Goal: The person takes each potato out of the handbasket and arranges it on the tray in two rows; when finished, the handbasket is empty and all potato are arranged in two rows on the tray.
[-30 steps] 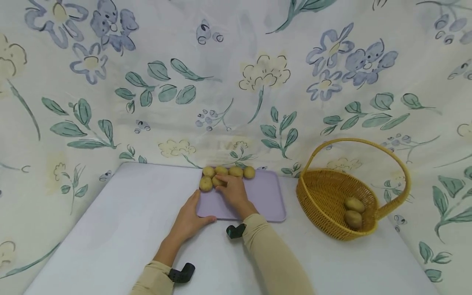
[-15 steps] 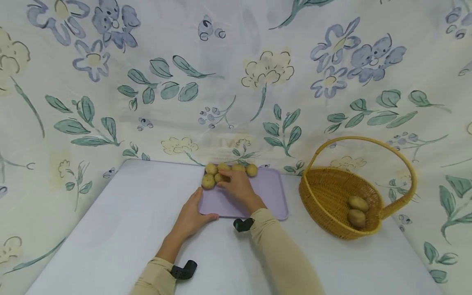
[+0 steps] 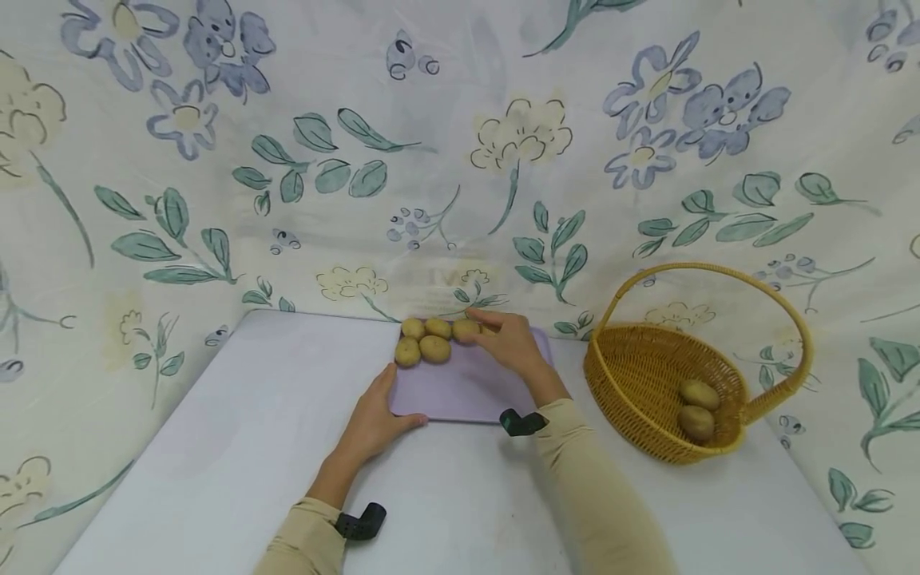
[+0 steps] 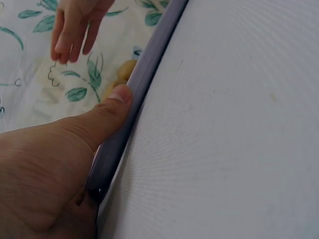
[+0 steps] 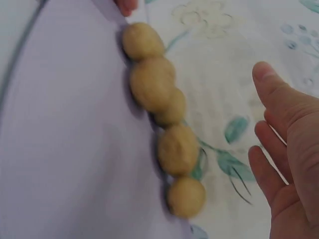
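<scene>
Several round yellow-brown potatoes (image 3: pixel 434 349) lie in the back left part of a flat lilac tray (image 3: pixel 453 391), in a back row and a shorter row in front. My left hand (image 3: pixel 372 423) rests at the tray's front left corner, fingers along the left side and thumb along the front edge. In the left wrist view its thumb (image 4: pixel 107 114) presses on the rim; its other fingers are mostly hidden. My right hand (image 3: pixel 512 343) is over the tray's back right, overlapping the end of the potato row. In the right wrist view its spread fingers (image 5: pixel 271 144) hold nothing.
Right of the tray stands a woven wicker basket (image 3: pixel 611 407) with a tall hoop handle (image 3: pixel 690 266); two potatoes (image 3: pixel 697 406) lie inside it. A white table (image 3: pixel 237 415) carries everything, with a flower-printed cloth (image 3: pixel 431 160) hanging behind.
My right hand has left the front-row potato and moved right and back to the end of the back row. The left hand has stayed at the tray corner.
</scene>
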A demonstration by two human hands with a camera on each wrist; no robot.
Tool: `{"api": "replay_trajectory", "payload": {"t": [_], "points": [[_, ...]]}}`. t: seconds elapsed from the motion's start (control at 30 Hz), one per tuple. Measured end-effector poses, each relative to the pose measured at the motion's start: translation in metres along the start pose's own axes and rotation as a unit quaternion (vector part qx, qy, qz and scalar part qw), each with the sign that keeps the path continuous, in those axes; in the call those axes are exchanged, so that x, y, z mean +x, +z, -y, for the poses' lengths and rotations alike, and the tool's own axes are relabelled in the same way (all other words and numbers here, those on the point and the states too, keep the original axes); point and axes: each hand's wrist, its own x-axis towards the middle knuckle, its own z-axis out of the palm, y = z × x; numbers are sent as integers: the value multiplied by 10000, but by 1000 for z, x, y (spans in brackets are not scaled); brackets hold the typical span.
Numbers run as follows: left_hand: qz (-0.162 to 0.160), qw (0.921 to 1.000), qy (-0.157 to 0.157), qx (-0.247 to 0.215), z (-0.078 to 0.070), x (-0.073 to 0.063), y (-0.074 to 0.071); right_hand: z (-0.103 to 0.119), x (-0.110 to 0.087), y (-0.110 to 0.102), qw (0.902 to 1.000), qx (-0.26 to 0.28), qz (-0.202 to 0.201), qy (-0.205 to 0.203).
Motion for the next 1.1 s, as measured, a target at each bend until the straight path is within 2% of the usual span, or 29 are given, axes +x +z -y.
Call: {"api": "replay_trajectory", "payload": {"t": [0.2,0.6,0.73,0.93,1.03,1.1], "points": [[-3,10000,8,27,2,0,0,-11,-14,-43,9990,427,67,110],[5,10000,-59,-34,2,-1,0,-22,-49,-111,9974,305,26,653],[-30,10000,-20,9,1,0,1,-28,-64,-139,9947,64,67,1026],[-66,10000,-27,6,1,0,1,-44,-83,-181,9902,-444,154,1317],[-27,10000,-30,6,1,0,1,-50,-93,-199,9852,-555,277,1597],[-18,10000,-33,16,1,0,1,-55,-98,-210,9838,-651,325,1638]]}}
